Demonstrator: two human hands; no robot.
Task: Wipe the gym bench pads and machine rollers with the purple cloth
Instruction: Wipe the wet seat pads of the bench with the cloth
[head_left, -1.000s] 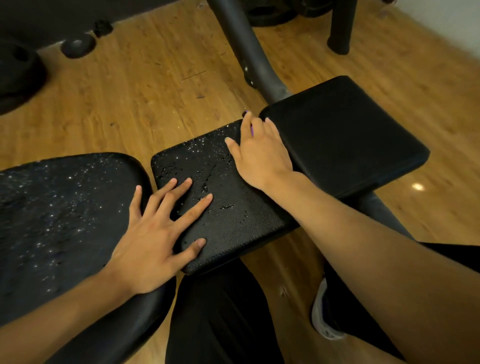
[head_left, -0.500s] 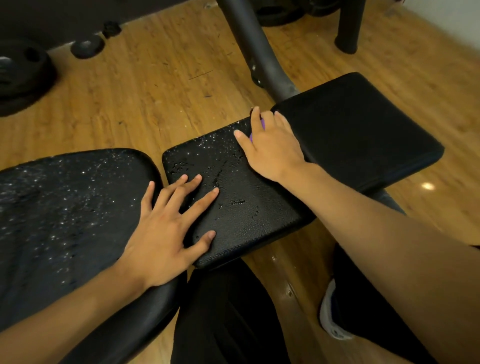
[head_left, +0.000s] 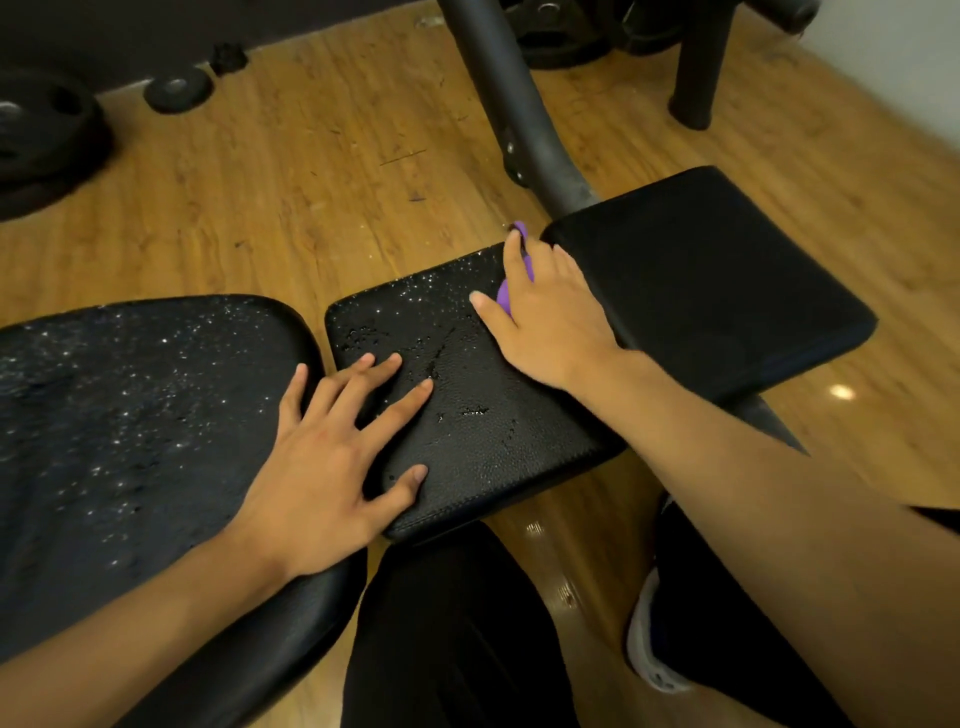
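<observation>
Three black bench pads lie in a row. The middle pad (head_left: 467, 431) is wet with droplets, and so is the large left pad (head_left: 130, 415); the right pad (head_left: 717, 291) looks dry. My right hand (head_left: 545, 317) lies flat on the far right corner of the middle pad, pressing the purple cloth (head_left: 505, 297) beneath it. Only small bits of the cloth show between thumb and fingers. My left hand (head_left: 332, 457) rests spread across the gap between the left and middle pads, fingers straight, holding nothing.
A grey steel frame tube (head_left: 514, 104) rises behind the pads. A black post (head_left: 696, 67) stands at the back right. Weight plates (head_left: 41, 135) and a small disc (head_left: 176, 93) lie on the wooden floor at the back left. My black-clad legs and a shoe (head_left: 649, 644) are below.
My right hand and the cloth have slid slightly further along the middle pad's far corner, so more purple shows. My left hand stays planted. The camera view has shifted a little.
</observation>
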